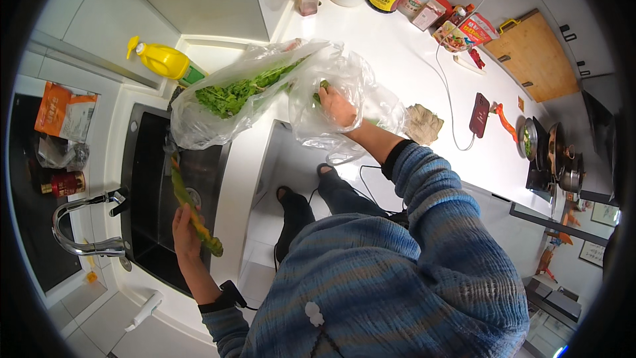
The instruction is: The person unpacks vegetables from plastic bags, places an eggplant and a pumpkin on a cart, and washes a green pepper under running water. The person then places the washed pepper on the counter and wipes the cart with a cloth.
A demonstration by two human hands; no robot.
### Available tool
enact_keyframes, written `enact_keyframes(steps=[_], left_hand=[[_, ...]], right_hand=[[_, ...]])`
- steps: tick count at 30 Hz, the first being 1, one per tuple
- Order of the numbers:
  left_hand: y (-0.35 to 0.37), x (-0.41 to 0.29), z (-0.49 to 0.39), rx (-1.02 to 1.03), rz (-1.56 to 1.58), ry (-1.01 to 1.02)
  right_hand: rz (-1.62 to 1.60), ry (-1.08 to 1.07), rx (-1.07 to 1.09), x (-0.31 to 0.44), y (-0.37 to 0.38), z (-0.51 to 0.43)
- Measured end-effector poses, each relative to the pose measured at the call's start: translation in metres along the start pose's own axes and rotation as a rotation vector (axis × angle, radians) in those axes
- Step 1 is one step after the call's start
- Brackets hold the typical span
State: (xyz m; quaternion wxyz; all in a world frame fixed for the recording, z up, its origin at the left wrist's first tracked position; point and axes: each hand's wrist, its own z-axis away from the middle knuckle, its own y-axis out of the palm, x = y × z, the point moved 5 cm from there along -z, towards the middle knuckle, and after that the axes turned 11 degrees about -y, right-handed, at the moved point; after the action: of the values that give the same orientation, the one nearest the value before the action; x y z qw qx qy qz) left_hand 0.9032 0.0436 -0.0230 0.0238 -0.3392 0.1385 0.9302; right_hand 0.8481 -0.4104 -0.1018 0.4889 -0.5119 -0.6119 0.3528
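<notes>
Over the dark sink (164, 243), my left hand (188, 233) holds a long green and orange vegetable (191, 209), whose kind I cannot tell. My right hand (338, 106) reaches into a clear plastic bag (310, 122) on the white counter, with its fingers at something green (320, 90); the film partly hides the grip. Beside that bag lies another clear plastic bag (191, 127) with leafy green herbs (228, 94) inside, reaching over the sink's corner. A crumpled brown thing (424, 123) lies to the right of my right wrist.
A chrome faucet (62, 231) curves beside the sink. A yellow bottle (161, 61) lies tilted by the sink's far corner. Jars and bottles line the counter's back. A phone (479, 114) with a cable, a red pepper (506, 122), a wooden cutting board (539, 54) and pans (527, 139) are at the right.
</notes>
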Motion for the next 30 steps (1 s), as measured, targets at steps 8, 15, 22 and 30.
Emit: enact_keyframes(steps=[8,15,22,30], left_hand=[[0.0,0.003,0.003,-0.03,0.036,0.007],[0.0,0.005,-0.002,-0.037,0.044,-0.01],[0.002,0.006,-0.006,-0.041,0.022,-0.013],[0.0,0.011,-0.002,-0.039,-0.023,-0.01]], right_hand=[[0.027,0.047,0.186,-0.019,-0.02,-0.004],[0.097,0.022,0.556,-0.038,-0.026,0.001],[-0.044,0.209,0.795,-0.07,-0.024,0.021],[0.172,0.302,0.849,-0.09,-0.07,0.023]])
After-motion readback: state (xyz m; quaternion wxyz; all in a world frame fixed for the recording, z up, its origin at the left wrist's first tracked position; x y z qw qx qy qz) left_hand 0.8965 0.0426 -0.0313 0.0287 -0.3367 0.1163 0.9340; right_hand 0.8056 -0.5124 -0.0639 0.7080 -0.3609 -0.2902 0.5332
